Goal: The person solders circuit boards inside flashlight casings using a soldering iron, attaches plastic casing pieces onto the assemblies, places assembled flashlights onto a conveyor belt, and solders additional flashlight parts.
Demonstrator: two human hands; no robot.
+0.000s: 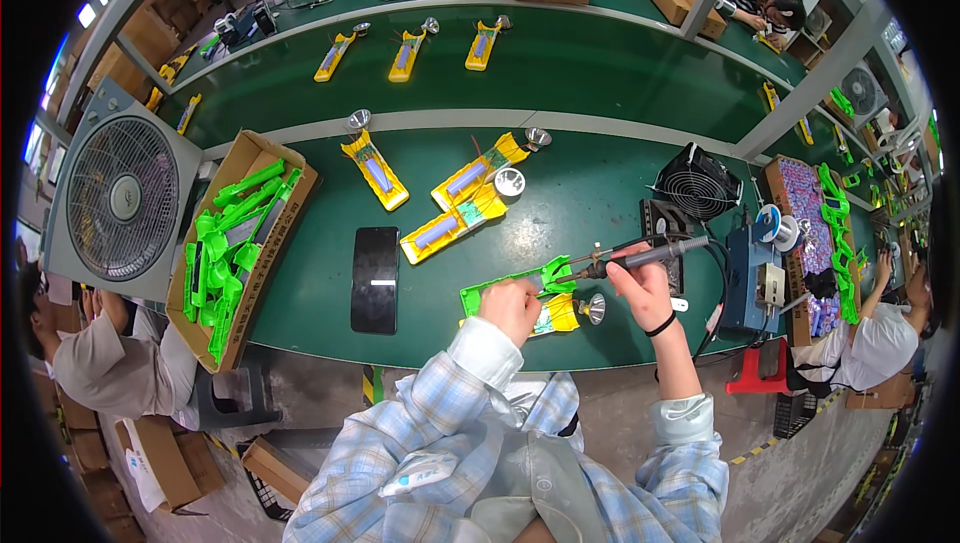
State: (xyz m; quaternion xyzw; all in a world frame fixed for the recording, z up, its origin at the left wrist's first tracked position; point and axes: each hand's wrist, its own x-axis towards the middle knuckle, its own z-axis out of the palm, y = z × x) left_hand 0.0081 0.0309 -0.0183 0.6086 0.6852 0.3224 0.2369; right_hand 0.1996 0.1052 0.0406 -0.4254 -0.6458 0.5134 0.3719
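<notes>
In the head view, my right hand [645, 291] grips the handle of a soldering iron [662, 251], its tip pointing left over a green plastic housing [478, 297]. Closed fingers of my left hand [511, 310] hold that housing near the table's front edge; what is under them is hidden. Directly beside it lies a yellow flashlight half [562, 315] with a round reflector [596, 309]. Farther back are several more yellow halves with blue cells, among them one open half [378, 175] and a stacked pair [440, 233]. A black phone [375, 281] lies to the left.
At left, a cardboard box [288, 241] of green housings stands beside a large fan [125, 195]. On the right are a small black fan [698, 185], a blue soldering station [745, 288], a solder spool [779, 229] and cables. Co-workers sit on both sides and across.
</notes>
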